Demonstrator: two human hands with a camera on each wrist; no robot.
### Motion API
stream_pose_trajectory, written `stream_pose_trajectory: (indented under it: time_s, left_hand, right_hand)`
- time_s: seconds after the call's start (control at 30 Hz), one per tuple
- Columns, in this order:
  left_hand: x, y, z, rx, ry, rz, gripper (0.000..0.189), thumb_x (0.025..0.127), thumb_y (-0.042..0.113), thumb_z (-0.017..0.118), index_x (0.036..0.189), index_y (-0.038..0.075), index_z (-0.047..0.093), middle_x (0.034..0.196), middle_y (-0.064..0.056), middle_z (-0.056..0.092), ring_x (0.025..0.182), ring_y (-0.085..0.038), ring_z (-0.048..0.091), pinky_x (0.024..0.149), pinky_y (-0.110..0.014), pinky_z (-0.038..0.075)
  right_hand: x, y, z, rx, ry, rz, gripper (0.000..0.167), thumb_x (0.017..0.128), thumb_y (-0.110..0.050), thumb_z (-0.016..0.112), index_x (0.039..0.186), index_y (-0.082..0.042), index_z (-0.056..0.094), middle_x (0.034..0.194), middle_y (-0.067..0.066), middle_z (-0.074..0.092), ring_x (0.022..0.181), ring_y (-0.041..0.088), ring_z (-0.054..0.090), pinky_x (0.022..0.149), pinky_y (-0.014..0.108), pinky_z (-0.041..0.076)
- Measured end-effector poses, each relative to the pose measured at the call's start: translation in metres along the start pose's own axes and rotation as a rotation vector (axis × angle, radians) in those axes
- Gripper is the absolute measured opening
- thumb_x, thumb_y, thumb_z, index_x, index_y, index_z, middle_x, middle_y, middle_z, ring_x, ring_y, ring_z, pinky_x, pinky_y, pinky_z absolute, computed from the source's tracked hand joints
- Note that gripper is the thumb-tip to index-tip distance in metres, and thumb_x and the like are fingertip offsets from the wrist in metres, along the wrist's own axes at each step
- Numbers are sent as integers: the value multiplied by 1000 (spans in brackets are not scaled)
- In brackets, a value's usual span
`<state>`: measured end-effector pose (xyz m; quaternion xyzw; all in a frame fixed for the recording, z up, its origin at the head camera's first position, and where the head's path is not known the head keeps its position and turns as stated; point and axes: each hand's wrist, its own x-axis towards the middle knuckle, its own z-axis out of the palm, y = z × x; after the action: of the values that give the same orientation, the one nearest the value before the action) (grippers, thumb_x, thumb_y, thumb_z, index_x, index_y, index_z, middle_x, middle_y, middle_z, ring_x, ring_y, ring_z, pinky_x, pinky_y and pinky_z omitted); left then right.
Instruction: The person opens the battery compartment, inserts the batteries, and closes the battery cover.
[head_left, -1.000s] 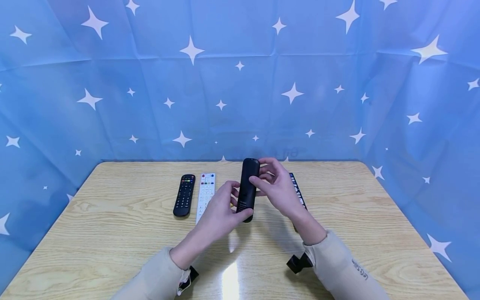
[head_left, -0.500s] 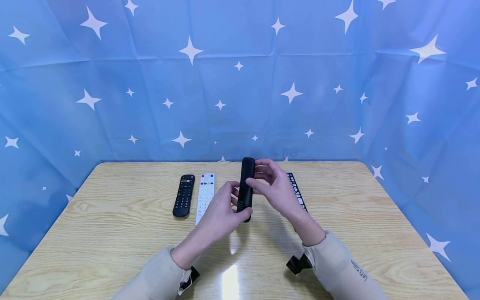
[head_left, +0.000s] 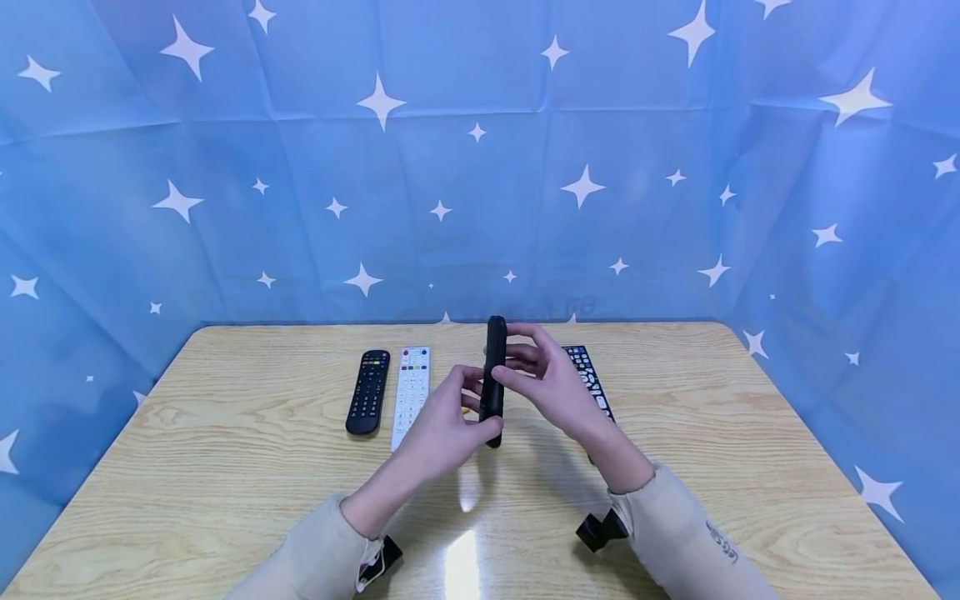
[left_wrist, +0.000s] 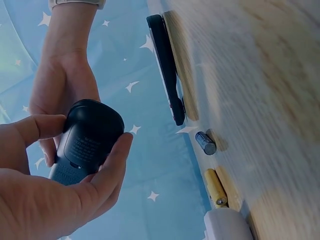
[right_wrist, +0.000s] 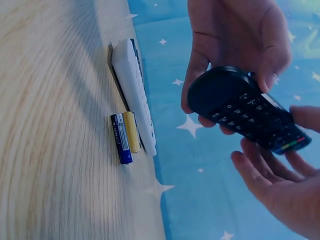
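A black remote control (head_left: pixel 492 367) is held upright above the table between both hands, its narrow side toward the head camera. My left hand (head_left: pixel 442 425) grips its lower end between thumb and fingers. Higher up, my right hand (head_left: pixel 551 383) pinches it, thumb on the near side and fingers behind. The left wrist view shows the back of the remote (left_wrist: pixel 90 135), with small print and a cover seam near the end. Number keys and a coloured button row appear on its front in the right wrist view. A blue battery (right_wrist: pixel 121 138) and a yellow battery (right_wrist: pixel 132 131) lie on the table beneath.
Left of the hands lie another black remote (head_left: pixel 367 392) and a white remote (head_left: pixel 411 392). A black remote with pale keys (head_left: pixel 588 375) lies behind my right hand, partly covered by it. A blue star-patterned cloth (head_left: pixel 480 208) hangs around the wooden table (head_left: pixel 225 467).
The held remote has turned from showing its broad back to showing its narrow side. My right hand shifts slightly left with it, uncovering more of the remote on the right.
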<state>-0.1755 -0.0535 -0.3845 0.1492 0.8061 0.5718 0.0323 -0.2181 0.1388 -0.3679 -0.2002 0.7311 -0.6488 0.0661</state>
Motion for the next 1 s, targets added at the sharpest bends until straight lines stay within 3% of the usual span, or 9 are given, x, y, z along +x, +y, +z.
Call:
stream_pose_trajectory:
  time_s: [0.2,0.43,0.6,0.83,1.0]
  left_hand:
    - [-1,0,1,-24,-26,4,44,91,9,71,130,3,51,116,-9,61,100,-20,65,82,-35,57]
    - [-2,0,-2,-31,-113,16,45,95,12,69,135,3,50,115,-8,61,100,-19,64,84,-33,57]
    - [-2,0,-6,-19,-127,10,47,98,15,69,138,2,49,117,-10,61,101,-20,63,86,-34,56]
    - [-3,-2,-15,74,-146,15,44,99,17,70,137,5,51,117,-6,60,101,-19,60,88,-37,54]
    - [-4,-4,-20,130,-186,28,44,99,19,70,137,4,52,120,-9,60,109,-30,59,92,-43,52]
  right_hand:
    - [0,1,-1,15,17,10,55,99,-18,72,147,-13,46,133,20,63,120,31,61,95,43,56]
    - [-1,2,-1,-3,36,-1,54,98,-15,73,144,-10,47,129,19,62,117,34,61,88,43,59]
    - [-1,4,-3,-47,58,-5,53,97,-15,74,143,-10,48,127,20,62,113,34,62,85,44,60]
    - [1,10,-9,-257,107,21,51,94,-26,78,136,-12,52,114,14,67,100,29,66,77,39,60]
    - [3,18,-12,-491,122,76,53,92,-36,78,133,-12,54,108,10,68,93,24,66,72,38,57]
